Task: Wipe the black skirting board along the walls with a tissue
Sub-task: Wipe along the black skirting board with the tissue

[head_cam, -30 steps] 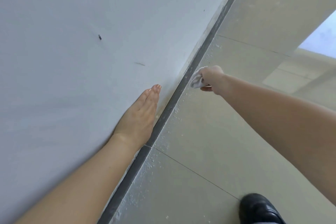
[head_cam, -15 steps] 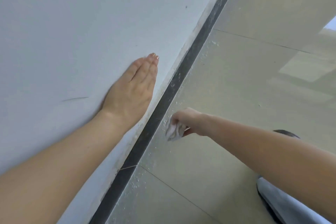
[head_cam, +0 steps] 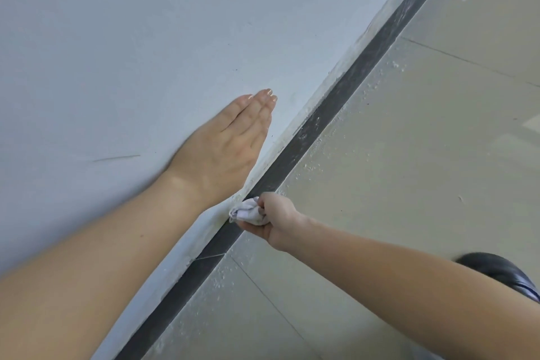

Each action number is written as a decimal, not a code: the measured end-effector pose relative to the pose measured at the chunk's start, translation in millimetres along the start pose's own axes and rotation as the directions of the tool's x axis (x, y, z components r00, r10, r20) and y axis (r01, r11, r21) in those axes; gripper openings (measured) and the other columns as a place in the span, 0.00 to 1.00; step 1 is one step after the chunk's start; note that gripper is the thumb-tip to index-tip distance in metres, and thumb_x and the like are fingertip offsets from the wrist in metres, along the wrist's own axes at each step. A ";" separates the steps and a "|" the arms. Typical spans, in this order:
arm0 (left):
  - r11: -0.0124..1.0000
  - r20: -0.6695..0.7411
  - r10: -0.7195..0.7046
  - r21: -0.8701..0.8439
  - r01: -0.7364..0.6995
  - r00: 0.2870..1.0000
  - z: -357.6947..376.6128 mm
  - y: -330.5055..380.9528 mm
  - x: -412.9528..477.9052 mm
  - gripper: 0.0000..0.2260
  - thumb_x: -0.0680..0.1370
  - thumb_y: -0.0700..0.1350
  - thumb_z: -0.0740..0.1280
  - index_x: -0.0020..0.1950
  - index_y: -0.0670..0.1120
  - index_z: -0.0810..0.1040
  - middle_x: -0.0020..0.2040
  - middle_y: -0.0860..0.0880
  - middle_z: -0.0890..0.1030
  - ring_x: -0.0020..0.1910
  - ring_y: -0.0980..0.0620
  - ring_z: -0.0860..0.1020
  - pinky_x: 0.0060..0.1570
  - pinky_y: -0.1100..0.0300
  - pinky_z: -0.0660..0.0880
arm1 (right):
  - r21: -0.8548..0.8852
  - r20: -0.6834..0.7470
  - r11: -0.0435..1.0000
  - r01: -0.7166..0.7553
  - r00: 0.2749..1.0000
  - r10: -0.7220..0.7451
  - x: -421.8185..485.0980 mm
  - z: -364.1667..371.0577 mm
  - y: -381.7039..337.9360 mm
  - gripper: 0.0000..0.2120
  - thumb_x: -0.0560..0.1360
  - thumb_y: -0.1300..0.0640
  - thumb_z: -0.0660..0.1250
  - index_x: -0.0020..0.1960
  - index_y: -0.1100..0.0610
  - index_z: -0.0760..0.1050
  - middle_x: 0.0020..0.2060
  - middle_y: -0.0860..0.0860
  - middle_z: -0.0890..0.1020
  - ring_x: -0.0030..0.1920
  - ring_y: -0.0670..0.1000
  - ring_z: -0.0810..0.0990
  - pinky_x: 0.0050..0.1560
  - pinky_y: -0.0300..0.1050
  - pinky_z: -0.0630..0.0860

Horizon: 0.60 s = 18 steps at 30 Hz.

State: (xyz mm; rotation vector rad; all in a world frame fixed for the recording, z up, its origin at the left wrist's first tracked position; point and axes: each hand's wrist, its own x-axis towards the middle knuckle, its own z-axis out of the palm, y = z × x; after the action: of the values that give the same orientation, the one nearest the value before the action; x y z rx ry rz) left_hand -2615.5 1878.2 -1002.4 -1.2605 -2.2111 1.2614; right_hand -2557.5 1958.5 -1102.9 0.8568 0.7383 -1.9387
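Fingers (head_cam: 266, 199) of the right hand (head_cam: 276, 218) curl round the tissue (head_cam: 245, 211), holding it against the skirting (head_cam: 336, 99); the left hand (head_cam: 225, 149) lies flat on the wall (head_cam: 146, 38), fingers straight and together; the far stretch looks dusty, so much seems left; the floor (head_cam: 409, 155) alongside gives free room.

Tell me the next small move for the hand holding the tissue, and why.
Probably draw the right hand, which grips the tissue, on toward you along the skirting board: the tissue sits against the board, and over the last second it has been travelling that way.
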 end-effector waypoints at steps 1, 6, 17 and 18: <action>1.000 -0.002 -0.001 0.018 0.001 1.000 0.4 0.5 0.0 0.26 0.77 0.41 0.43 0.73 0.32 0.59 0.74 0.39 0.63 0.74 0.43 0.61 0.73 0.50 0.52 | -0.012 0.001 1.000 0.002 1.000 -0.002 -8.0 -4.1 -14.3 0.07 0.78 0.67 0.56 0.45 0.64 0.72 0.39 0.56 0.77 0.44 0.52 0.77 0.59 0.44 0.76; 0.999 0.016 -0.029 0.038 0.028 0.999 -1.4 1.2 3.4 0.26 0.78 0.41 0.44 0.74 0.32 0.59 0.74 0.39 0.64 0.74 0.43 0.61 0.73 0.50 0.51 | 0.292 -0.195 0.915 0.277 0.954 -0.227 -22.7 -42.0 -86.3 0.13 0.77 0.67 0.52 0.57 0.67 0.72 0.47 0.63 0.79 0.37 0.57 0.80 0.33 0.42 0.82; 0.994 0.095 -0.009 -0.108 0.019 0.995 -17.5 -5.8 13.1 0.26 0.76 0.42 0.45 0.73 0.35 0.63 0.73 0.41 0.66 0.74 0.44 0.63 0.72 0.52 0.52 | -0.198 -0.137 0.980 -0.032 0.991 0.005 16.9 -50.4 -18.1 0.10 0.74 0.64 0.56 0.49 0.61 0.75 0.46 0.60 0.82 0.42 0.58 0.82 0.34 0.42 0.77; 0.993 0.096 -0.010 -0.115 0.021 0.995 -18.2 -7.6 14.1 0.26 0.76 0.42 0.45 0.73 0.35 0.63 0.74 0.41 0.65 0.74 0.44 0.62 0.72 0.52 0.52 | -0.235 -0.089 0.968 -0.082 0.994 0.062 22.1 -43.1 3.4 0.11 0.73 0.65 0.56 0.49 0.61 0.76 0.46 0.61 0.83 0.44 0.58 0.83 0.34 0.41 0.78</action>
State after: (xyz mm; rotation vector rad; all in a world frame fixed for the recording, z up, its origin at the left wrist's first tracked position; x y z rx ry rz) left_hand -2616.4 1897.7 -988.1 -1.2458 -2.3879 1.2276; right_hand -2551.1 1979.3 -1146.3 0.8051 0.9541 -1.7172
